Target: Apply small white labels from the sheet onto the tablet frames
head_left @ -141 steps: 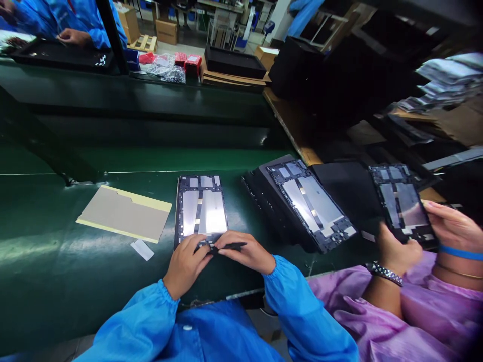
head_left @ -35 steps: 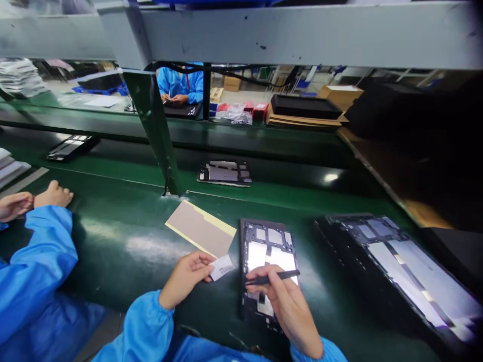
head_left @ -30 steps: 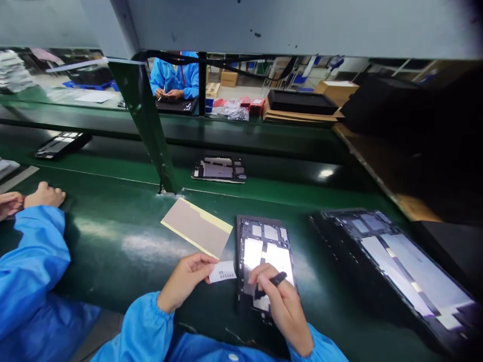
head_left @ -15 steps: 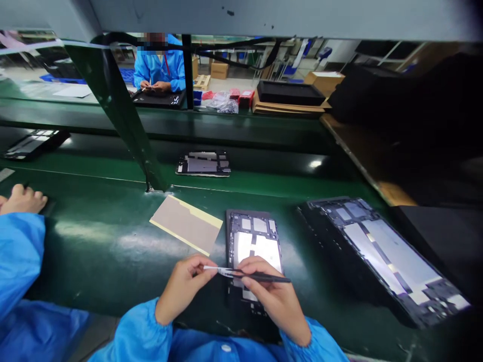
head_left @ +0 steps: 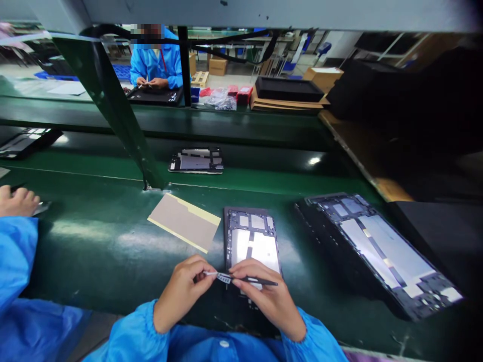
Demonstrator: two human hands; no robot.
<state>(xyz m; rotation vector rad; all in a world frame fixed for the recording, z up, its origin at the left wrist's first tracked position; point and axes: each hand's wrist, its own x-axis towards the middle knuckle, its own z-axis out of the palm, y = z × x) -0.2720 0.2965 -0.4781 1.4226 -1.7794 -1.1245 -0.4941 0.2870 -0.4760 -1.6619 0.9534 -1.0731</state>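
My left hand is closed in a pinch on one end of a small white strip with dark marks. In my right hand are black tweezers, held like a pen. Their tips point left and meet the free end of the strip; whether they grip it is too small to tell. Below both hands lies an opened tablet on a dark base, its silvery inside facing up. The right hand covers part of its near end. A beige sheet with yellow edges lies beyond my left hand.
To the right, a second opened tablet rests tilted on a dark block. Another tablet lies on the green belt behind. A slanted green post rises at left. A co-worker's hand is at the left edge; another person sits opposite.
The strip has turned so its dark marks show, and the tweezers have shifted left. The tablet on the belt has moved slightly left. The view has shifted a little.
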